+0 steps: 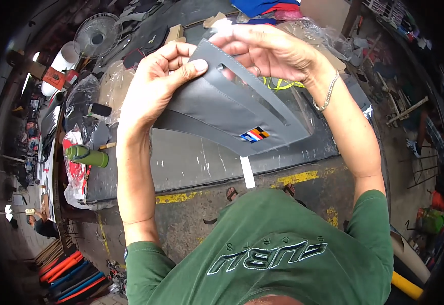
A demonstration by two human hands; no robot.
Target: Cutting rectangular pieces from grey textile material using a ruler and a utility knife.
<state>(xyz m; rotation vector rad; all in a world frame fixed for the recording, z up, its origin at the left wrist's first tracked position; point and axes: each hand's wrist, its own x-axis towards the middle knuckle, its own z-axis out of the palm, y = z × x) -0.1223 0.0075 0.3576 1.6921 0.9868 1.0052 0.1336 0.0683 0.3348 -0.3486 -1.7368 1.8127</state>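
left hand (156, 84) | right hand (262, 48) | fingers pinching smooth grey curved slotted panel (217, 109)

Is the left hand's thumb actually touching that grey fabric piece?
Touching. The head view shows the left hand pinching the grey fabric piece, thumb pressed flat on its upper corner.

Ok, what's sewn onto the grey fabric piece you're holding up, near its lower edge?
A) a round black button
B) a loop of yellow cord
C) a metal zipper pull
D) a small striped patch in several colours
D: a small multicoloured striped patch sits near the lower edge of the grey fabric piece, which the left hand and right hand hold up.
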